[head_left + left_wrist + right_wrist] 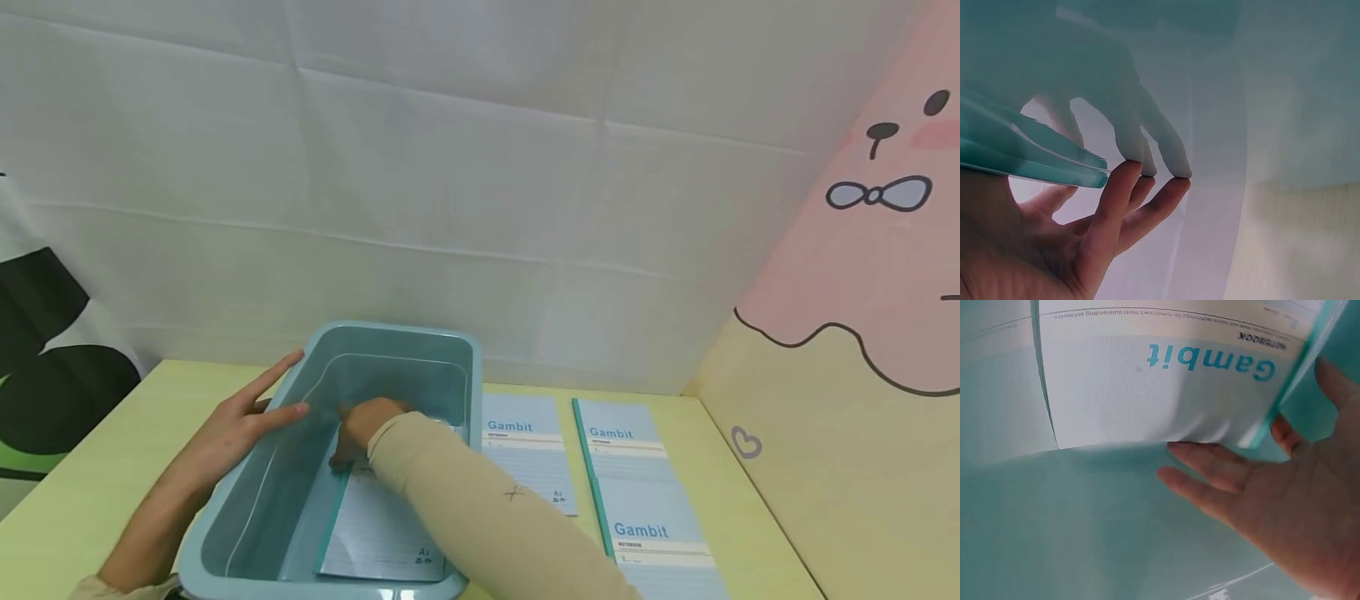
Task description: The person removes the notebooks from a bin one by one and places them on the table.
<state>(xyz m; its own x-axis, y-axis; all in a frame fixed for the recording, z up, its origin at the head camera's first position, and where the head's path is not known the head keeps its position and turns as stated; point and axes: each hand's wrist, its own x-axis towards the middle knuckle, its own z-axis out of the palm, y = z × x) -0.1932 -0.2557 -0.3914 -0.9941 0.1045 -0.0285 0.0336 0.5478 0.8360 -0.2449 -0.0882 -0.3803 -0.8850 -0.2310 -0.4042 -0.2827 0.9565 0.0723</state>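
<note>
A light blue plastic bin (258, 492) is in front of me, with a Gambit notebook (382, 533) lying inside near its close end. The notebook has a pale blue-white cover and a teal spine. In the right wrist view, another pale notebook (1000, 394) lies alongside it. My right hand (367, 429) is down in the bin, fingertips right at the notebook's top edge and one finger beside its spine. Fairly straight fingers of my left hand (236, 433) rest at the bin's left rim, the thumb over it. A glossy wall mirrors this hand in the left wrist view.
Right of the bin, a Gambit notebook (525, 454) lies partly behind my sleeve. Further right are two overlapping notebooks, an upper one (626, 442) and a lower one (660, 533). White cloth (450, 167) hangs behind the yellow table (750, 533); a printed panel (847, 433) stands at right.
</note>
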